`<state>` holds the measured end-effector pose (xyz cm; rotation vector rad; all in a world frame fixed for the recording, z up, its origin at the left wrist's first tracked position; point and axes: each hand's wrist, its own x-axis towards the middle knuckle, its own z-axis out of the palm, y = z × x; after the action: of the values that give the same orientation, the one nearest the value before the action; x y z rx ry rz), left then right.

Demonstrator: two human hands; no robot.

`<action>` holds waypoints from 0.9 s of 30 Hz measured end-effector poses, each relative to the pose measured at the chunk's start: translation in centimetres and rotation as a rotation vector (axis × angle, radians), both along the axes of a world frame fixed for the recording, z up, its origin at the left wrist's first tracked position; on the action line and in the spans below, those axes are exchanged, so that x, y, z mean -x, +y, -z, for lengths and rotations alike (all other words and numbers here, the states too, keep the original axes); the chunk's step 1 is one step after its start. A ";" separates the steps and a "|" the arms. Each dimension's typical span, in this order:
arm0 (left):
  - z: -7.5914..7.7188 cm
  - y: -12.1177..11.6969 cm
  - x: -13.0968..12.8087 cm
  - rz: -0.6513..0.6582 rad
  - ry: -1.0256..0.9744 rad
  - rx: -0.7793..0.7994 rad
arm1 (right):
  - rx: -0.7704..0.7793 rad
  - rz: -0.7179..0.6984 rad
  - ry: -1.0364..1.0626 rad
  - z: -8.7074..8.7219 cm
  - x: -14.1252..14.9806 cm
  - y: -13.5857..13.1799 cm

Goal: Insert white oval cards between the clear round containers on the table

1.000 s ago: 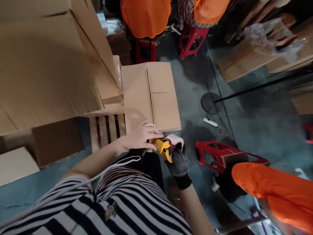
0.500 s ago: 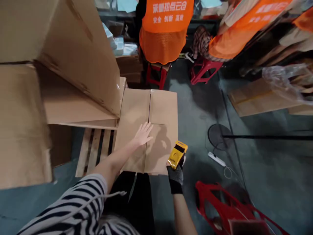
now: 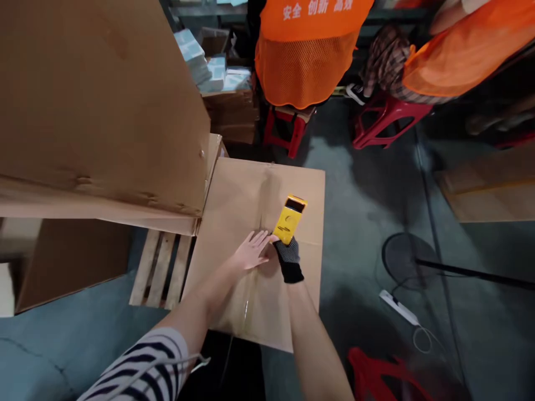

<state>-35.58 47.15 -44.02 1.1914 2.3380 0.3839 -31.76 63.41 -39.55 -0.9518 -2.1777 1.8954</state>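
A closed cardboard box (image 3: 234, 189) stands in front of me with its top seam running away from me. My bare left hand (image 3: 251, 252) lies flat on the box top, fingers stretched out, beside the seam. My right hand (image 3: 287, 258), in a dark knit glove, grips a yellow tape dispenser (image 3: 289, 219) that rests on the seam near the middle of the box. Shiny clear tape (image 3: 247, 303) covers the seam behind the dispenser, toward me. The two hands touch at the fingertips.
Big flat cardboard sheets (image 3: 96, 100) are stacked at the left over a wooden pallet (image 3: 161, 270). Two people in orange vests (image 3: 311, 50) sit on red stools (image 3: 288, 131) beyond the box. A fan base (image 3: 401, 259), a power strip (image 3: 399, 309) and another red stool (image 3: 388, 376) stand at the right.
My right hand has carried the dispenser from the box's near right edge onto the seam and along it away from me. My left hand has stayed flat on the lid.
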 end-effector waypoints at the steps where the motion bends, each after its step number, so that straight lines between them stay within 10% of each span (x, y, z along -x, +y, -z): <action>1: -0.1 -0.1 0.1 -0.019 -0.042 -0.044 | 0.031 -0.006 -0.002 0.2 1.8 -0.4; 7: -2.7 -0.3 8.4 -0.664 -0.119 -0.268 | 0.138 0.028 -0.008 3.0 6.4 -0.1; 15: -4.0 9.6 29.4 -0.323 0.100 -0.094 | 0.134 -0.014 -0.016 6.1 4.6 -0.6; 27: -2.3 12.3 29.9 -0.354 0.226 0.054 | -0.030 -0.060 0.010 3.8 2.2 -1.1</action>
<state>-65.50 59.44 -41.75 0.8300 2.7453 0.3147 -33.96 62.29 -43.39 -0.8803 -2.2464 1.8831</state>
